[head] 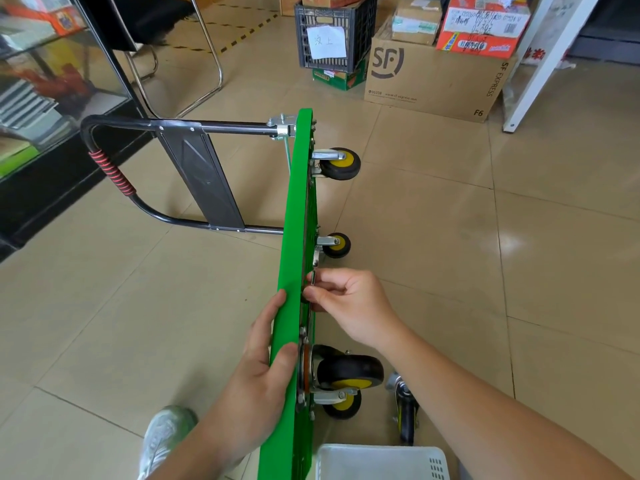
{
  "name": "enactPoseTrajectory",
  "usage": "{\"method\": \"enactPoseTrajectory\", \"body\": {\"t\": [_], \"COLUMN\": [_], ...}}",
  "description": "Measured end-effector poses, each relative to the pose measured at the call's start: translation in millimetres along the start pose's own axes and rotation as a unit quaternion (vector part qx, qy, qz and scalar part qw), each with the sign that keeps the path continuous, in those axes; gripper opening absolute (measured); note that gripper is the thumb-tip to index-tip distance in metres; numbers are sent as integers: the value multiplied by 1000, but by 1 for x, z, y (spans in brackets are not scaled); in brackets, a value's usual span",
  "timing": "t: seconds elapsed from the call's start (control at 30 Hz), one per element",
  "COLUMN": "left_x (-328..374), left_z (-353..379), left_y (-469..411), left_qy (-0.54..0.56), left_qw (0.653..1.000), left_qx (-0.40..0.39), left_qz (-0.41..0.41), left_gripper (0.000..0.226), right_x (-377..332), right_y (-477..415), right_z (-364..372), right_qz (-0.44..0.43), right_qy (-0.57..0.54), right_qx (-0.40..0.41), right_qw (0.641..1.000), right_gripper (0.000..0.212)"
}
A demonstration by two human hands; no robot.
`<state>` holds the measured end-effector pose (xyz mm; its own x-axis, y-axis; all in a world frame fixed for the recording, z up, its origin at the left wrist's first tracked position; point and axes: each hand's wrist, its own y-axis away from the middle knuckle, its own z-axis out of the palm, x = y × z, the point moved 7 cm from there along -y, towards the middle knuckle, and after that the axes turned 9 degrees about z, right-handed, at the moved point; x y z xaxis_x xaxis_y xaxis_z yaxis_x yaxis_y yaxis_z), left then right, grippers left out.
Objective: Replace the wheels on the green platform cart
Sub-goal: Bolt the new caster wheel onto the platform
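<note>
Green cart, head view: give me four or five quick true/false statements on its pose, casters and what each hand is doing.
1. The green platform cart stands on its edge. True.
2. The left hand grips the cart's black handle. False: it holds the green edge near the person.
3. The right hand pinches something small on the underside. True.
4. A loose caster lies on the floor beside the cart. True.
5. Every mounted wheel has a red hub. False: the hubs are yellow.

Glossy green plastic deck [294, 244], rubber-tyred wheels [349, 372].
</note>
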<state>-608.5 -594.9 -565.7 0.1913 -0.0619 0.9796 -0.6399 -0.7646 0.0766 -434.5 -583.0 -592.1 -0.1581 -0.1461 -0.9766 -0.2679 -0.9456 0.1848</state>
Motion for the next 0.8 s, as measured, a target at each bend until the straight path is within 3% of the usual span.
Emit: {"method": "enactPoseTrajectory", "body": {"t": [0.4,0.6,0.8], "left_x": [-8,-7,-9], "left_z": [-1,-2,-2], "left_y": [-3,-3,-3], "left_qy": [-5,10,1], "left_qw": [999,999,1000], "left_qx": [21,26,7], "left_qz": [33,33,26], "left_gripper": [63,64,63], "right_x": [84,61,-3], "right_y": [-45,-53,-18], "right_z": [-31,-43,-31], "right_qz": [178,140,61], "right_qy": [-27,-73,-54], "right_qx": [81,102,43], "right_qw": [980,982,996], "right_gripper": [21,16,17]}}
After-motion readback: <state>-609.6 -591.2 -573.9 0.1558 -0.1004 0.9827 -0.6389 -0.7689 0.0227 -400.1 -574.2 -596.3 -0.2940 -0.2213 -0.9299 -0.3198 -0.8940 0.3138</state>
